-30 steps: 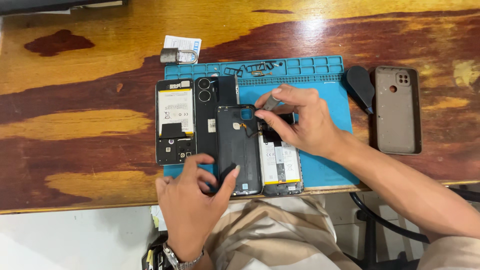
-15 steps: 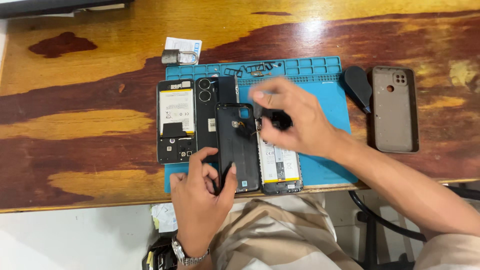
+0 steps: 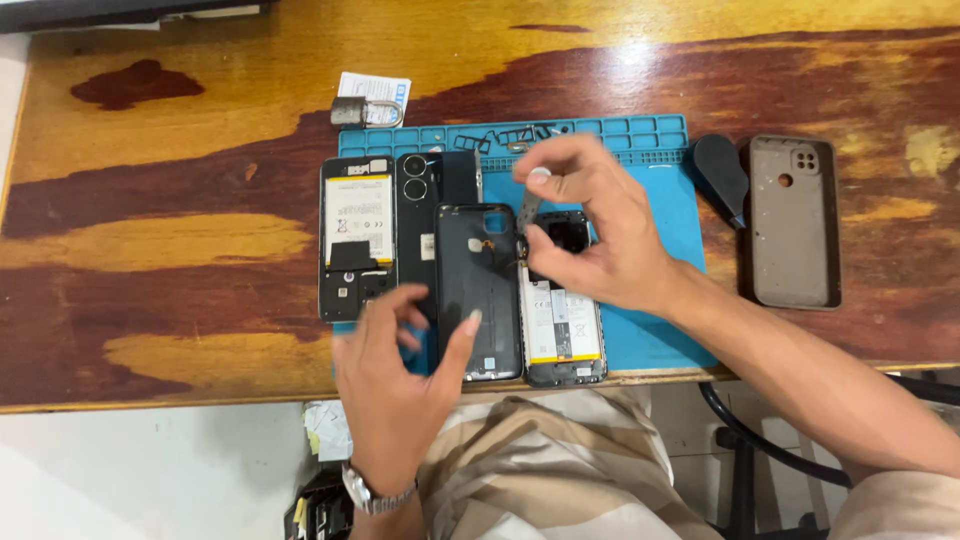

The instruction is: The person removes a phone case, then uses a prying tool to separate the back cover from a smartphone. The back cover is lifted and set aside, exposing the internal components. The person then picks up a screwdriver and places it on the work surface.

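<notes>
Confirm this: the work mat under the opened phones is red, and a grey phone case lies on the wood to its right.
Not quite. The head view shows the work mat is blue, not red. The grey phone case does lie on the wood to its right.

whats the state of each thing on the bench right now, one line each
left hand: thumb on the dark back cover's lower edge
right hand: pinching a small grey tool over the opened phone
dark back cover: off, inner side up
opened phone: back off, battery exposed
second opened phone: back off, battery showing
brown case: empty, inside up
padlock: shackle looks closed
</notes>
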Tool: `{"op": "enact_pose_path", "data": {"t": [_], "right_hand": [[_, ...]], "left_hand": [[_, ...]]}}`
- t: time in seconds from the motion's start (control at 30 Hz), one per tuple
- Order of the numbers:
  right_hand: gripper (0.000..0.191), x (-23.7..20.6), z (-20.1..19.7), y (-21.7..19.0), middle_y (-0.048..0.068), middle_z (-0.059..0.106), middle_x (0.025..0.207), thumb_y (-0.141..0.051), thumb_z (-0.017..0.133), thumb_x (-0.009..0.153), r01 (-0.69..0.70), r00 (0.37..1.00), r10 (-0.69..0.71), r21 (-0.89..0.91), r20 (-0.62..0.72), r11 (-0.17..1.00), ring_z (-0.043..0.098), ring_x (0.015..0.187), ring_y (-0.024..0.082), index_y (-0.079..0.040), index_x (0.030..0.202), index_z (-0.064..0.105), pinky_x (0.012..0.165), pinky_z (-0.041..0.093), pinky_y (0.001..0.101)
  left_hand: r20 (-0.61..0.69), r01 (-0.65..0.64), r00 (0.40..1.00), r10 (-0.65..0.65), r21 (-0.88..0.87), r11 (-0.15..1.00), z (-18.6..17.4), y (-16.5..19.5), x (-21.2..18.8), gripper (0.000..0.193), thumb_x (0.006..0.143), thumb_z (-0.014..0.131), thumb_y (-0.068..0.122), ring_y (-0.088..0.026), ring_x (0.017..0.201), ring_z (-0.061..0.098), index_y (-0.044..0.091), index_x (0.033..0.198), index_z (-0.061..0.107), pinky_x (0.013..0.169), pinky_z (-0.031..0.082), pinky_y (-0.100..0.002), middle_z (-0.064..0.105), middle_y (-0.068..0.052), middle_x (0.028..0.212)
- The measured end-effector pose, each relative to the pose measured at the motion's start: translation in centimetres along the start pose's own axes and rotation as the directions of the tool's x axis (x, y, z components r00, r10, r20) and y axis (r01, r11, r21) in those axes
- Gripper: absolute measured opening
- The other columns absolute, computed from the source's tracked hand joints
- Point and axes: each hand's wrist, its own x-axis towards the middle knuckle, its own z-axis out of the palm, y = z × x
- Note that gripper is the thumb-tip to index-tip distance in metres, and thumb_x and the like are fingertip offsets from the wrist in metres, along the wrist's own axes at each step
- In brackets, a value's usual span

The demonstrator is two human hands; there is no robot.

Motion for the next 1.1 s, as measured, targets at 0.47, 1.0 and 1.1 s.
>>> {"op": "enact_pose_path", "data": {"t": [0.47,1.0,1.1], "right_hand": [[0.018,1.3,-1.0,-0.9,0.007,0.072,0.111,0.002,0.077,0.095,-0.01,1.0,0.011,-0.063,0.003,0.998,0.066,0.101,0.025,-0.005,0.104,0.064,0.09,0.044,0.0358],[0.036,0.3,-0.7,0.3,0.016,0.062,0.126,0.007,0.067,0.103,-0.186,0.979,0.174,0.114,0.109,0.976,0.071,0.117,0.023,-0.001,0.131,0.047,0.098,0.06,0.036],[0.034,0.5,-1.1,0.1,0.014,0.063,0.127,0.007,0.064,0.106,-0.193,0.98,0.182,0.155,0.078,0.969,0.069,0.119,0.023,-0.002,0.132,0.044,0.099,0.063,0.034]], "left_hand": [[-0.019,-0.211,0.977,0.21,-0.134,0.968,0.9,3.2,4.3,0.025,0.091,0.078,0.029,-0.031,0.115,0.057,0.011,0.096,0.061,0.098,0.04,-0.046,0.064,-0.012,0.127],[0.26,-0.633,0.761,0.595,0.096,0.768,3.2,1.4,-4.9,0.053,0.085,0.078,0.048,-0.023,0.129,0.056,0.018,0.128,0.067,0.103,0.038,-0.046,0.063,-0.003,0.136],[0.284,-0.633,0.758,0.587,0.102,0.767,4.6,1.3,-5.1,0.051,0.089,0.077,0.043,-0.025,0.133,0.055,0.015,0.132,0.068,0.107,0.037,-0.047,0.062,-0.005,0.138]]}}
